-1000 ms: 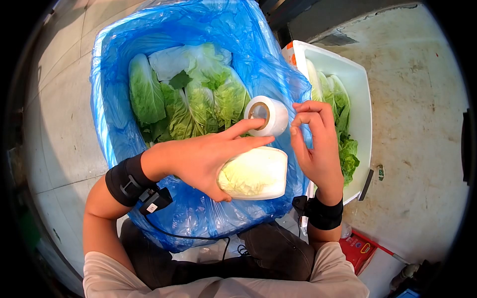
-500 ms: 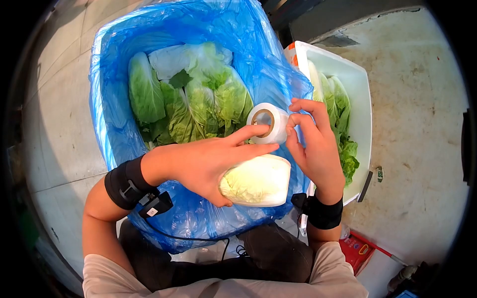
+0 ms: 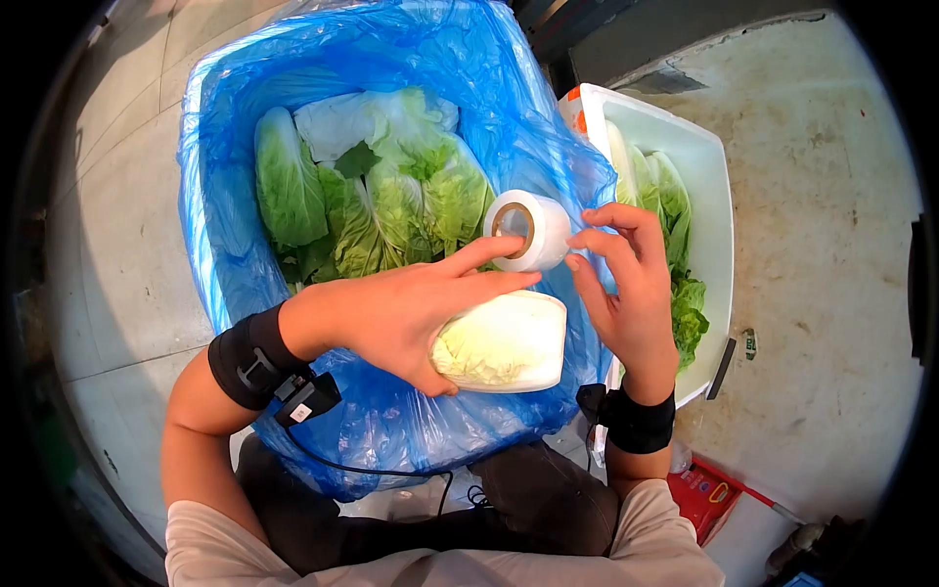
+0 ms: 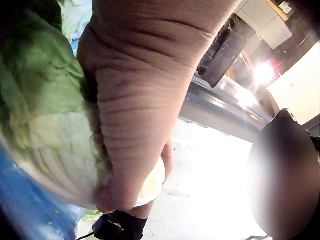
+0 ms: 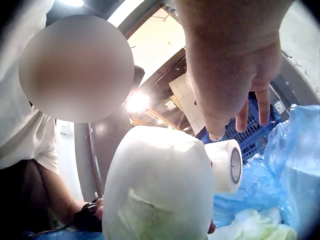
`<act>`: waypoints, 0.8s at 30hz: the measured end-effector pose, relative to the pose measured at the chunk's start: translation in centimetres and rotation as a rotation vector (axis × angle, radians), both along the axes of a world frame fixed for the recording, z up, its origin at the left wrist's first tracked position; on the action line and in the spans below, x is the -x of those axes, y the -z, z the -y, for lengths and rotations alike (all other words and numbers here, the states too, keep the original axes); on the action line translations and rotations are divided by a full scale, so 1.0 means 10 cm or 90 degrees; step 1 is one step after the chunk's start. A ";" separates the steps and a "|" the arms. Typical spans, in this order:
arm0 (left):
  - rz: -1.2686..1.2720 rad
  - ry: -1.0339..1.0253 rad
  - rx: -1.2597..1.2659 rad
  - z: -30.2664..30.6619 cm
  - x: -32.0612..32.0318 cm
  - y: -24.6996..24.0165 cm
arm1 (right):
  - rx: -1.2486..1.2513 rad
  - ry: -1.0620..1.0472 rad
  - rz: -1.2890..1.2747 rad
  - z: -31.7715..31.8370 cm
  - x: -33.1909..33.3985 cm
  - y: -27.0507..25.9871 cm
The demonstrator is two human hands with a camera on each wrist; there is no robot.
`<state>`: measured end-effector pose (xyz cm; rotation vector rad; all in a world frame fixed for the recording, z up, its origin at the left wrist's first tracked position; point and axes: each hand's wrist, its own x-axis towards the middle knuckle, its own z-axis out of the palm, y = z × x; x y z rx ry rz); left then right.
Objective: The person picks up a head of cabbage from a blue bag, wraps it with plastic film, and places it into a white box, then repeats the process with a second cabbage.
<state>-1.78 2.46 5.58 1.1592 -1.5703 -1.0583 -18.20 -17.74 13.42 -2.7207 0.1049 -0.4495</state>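
Observation:
My left hand [image 3: 396, 318] grips a pale napa cabbage [image 3: 509, 344] from its left side, thumb below it. One finger of that hand reaches into the core of a white roll [image 3: 546, 233], just above the cabbage. The left wrist view shows the hand over the leafy side of the cabbage [image 4: 47, 120]. My right hand [image 3: 631, 293] is at the roll's right side, fingers loosely bent, fingertips very near it; contact is unclear. The right wrist view has the cabbage's white base [image 5: 160, 185] beside the roll [image 5: 222, 165], below the right hand [image 5: 235, 75].
Beneath my hands, a container lined with blue plastic [image 3: 240, 264] holds several cabbages [image 3: 291, 181]. To its right is a white foam box [image 3: 714, 245] with more cabbages [image 3: 665, 186]. A red object [image 3: 699, 494] lies at the lower right.
Since half a second ago, the roll and cabbage have moved slightly up and left with my left hand. The right fingers have spread a little beside the roll.

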 end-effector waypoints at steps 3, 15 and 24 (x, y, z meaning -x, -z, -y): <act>-0.010 -0.012 0.022 0.00 0.01 0.00 | 0.056 -0.030 0.031 0.01 -0.02 -0.02; -0.003 -0.037 0.021 -0.01 0.04 -0.01 | -0.054 0.054 0.082 -0.08 -0.05 0.05; 0.025 -0.079 0.073 0.01 0.11 0.00 | -0.145 0.084 0.157 -0.09 0.01 0.23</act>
